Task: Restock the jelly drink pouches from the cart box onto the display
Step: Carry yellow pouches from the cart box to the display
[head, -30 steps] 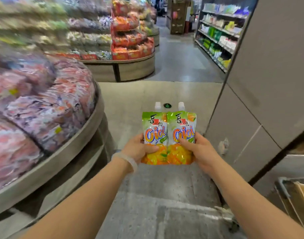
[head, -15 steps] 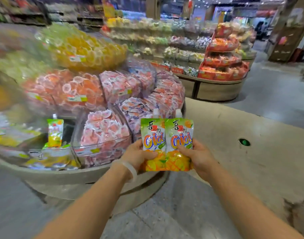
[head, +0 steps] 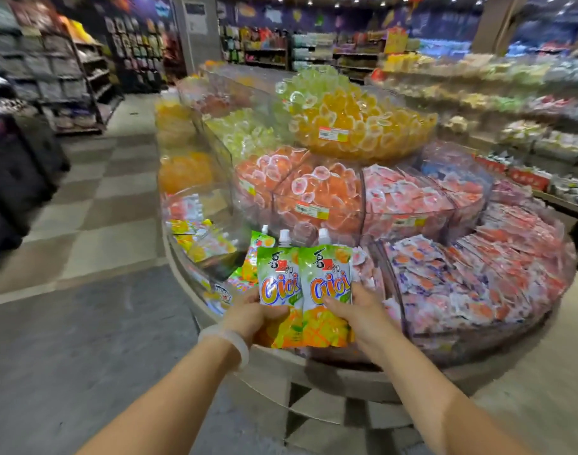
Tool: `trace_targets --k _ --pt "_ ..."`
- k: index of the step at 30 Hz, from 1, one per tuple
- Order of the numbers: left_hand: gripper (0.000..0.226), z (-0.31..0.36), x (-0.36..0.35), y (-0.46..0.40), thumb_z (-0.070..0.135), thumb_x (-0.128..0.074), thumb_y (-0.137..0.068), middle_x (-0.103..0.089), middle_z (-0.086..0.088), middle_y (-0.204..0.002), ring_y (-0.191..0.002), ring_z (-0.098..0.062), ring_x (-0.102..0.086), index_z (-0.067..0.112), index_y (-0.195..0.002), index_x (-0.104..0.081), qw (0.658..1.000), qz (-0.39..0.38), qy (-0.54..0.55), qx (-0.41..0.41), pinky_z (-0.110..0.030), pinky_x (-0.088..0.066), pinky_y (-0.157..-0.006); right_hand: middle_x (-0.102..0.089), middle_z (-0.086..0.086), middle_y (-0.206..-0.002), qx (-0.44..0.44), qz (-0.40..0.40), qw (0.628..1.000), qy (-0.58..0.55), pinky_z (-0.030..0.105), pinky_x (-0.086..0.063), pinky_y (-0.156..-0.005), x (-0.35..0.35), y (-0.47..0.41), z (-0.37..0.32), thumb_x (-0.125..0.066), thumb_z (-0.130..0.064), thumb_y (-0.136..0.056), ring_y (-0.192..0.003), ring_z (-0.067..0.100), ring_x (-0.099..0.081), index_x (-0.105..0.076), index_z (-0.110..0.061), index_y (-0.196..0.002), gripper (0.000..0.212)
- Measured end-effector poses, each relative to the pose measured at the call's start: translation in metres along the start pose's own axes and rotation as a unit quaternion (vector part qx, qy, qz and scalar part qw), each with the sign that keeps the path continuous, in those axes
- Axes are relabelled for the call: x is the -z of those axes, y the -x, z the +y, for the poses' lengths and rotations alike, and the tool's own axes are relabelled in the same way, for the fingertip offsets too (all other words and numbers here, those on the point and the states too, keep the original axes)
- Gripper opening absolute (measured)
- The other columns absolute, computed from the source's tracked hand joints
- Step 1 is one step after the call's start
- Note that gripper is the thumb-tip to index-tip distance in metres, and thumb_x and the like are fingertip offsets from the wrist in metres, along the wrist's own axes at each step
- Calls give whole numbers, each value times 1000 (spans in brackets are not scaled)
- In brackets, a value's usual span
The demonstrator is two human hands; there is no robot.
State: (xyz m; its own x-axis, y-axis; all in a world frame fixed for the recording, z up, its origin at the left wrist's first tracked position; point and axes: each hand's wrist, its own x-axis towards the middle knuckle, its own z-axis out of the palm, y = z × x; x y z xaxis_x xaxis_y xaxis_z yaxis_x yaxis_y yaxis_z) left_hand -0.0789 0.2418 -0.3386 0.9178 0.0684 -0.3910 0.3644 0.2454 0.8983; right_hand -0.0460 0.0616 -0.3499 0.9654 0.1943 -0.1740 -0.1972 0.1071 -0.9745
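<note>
Two green-and-orange jelly drink pouches with white caps stand side by side in front of me, the left pouch and the right pouch. My left hand grips the left pouch low down, thumb across its front. My right hand grips the right pouch the same way. Both pouches hang over the front edge of the round tiered display. Just behind them another matching pouch leans in a clear bin at the display's lower left. The cart box is out of view.
Clear bins of orange, yellow and pink jelly cups fill the display's tiers. Pink packets fill the lower right bins. Shelving lines the aisle on the left, and tiled floor lies to the left of the display.
The view has swung left from the aisle onto the round display, which is now straight ahead and closer. Both hands still hold the two pouches together in the same way.
</note>
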Motion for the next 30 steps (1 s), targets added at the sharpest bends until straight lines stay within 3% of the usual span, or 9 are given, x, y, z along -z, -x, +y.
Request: trace_targets --k 3,7,11,15,17,20,23,25,30 --pt "25 17 45 -31 -11 -63 -80 -66 -23 -94 -87 -33 -58 8 -95 -68 999 36 9 -4 -50 -46 -87 -70 1 -97 -8 -23 1000 2 44 -51 -93 -45 -45 5 -61 0 -87 -93 23 -65 -60 -20 -97 23" --pt "27 37 99 -86 -11 -63 -79 -71 -14 -79 -66 -27 -67 7 -99 -66 999 52 13 3 -36 -57 -60 -69 1 -96 -20 -11 1000 -2 42 -53 -87 -97 -103 19 -61 0 -87 -87 20 -65 -59 -21 -94 22" --pt "16 53 140 -144 -8 -65 -80 -60 -14 -67 -56 -18 -51 0 -94 -65 997 52 -37 34 -26 -41 -57 -69 -1 -94 -27 68 997 -4 43 -50 -92 -131 -151 31 -63 -3 -86 -91 20 -63 -60 -17 -97 18" --pt "14 65 155 -197 -1 -66 -82 -48 0 -43 -32 -12 -36 12 -78 -65 992 22 -113 43 -17 -33 -40 -66 -1 -94 -17 119 993 -12 28 -48 -73 -141 -183 30 -59 -1 -89 -93 19 -58 -60 -12 -108 22" --pt "14 64 154 -222 0 -67 -81 -47 2 -41 -31 -13 -35 14 -78 -66 990 5 -131 44 -20 -33 -43 -64 3 -99 -34 154 987 -8 37 -48 -73 -139 -197 30 -59 0 -89 -101 23 -53 -54 -2 -123 34" --pt "13 62 145 -251 0 -68 -81 -46 5 -36 -27 -10 -31 13 -77 -65 989 -5 -137 58 -15 -27 -41 -63 11 -97 -61 203 977 27 38 -45 -75 -128 -221 37 -62 -3 -87 -90 24 -57 -58 -9 -105 20" --pt "14 61 136 -272 -3 -67 -81 -52 -2 -47 -24 -10 -35 9 -88 -65 990 -5 -126 67 -11 -25 -34 -61 9 -96 -85 263 961 22 30 -43 -76 -117 -245 53 -59 0 -87 -84 19 -54 -55 -13 -101 19" --pt "19 58 132 -283 -9 -63 -82 -58 -2 -52 -27 -6 -43 5 -94 -64 991 -4 -115 65 -11 -30 -30 -59 10 -91 -106 298 948 32 27 -41 -65 -114 -258 66 -59 0 -87 -75 17 -51 -56 -9 -102 18" --pt "29 52 135 -308 -10 -65 -79 -67 -19 -92 -59 -17 -51 0 -105 -64 991 24 -106 82 -31 -50 -57 -59 13 -94 -203 323 924 3 33 -40 -69 -111 -285 107 -60 3 -84 -85 23 -54 -57 2 -108 23"
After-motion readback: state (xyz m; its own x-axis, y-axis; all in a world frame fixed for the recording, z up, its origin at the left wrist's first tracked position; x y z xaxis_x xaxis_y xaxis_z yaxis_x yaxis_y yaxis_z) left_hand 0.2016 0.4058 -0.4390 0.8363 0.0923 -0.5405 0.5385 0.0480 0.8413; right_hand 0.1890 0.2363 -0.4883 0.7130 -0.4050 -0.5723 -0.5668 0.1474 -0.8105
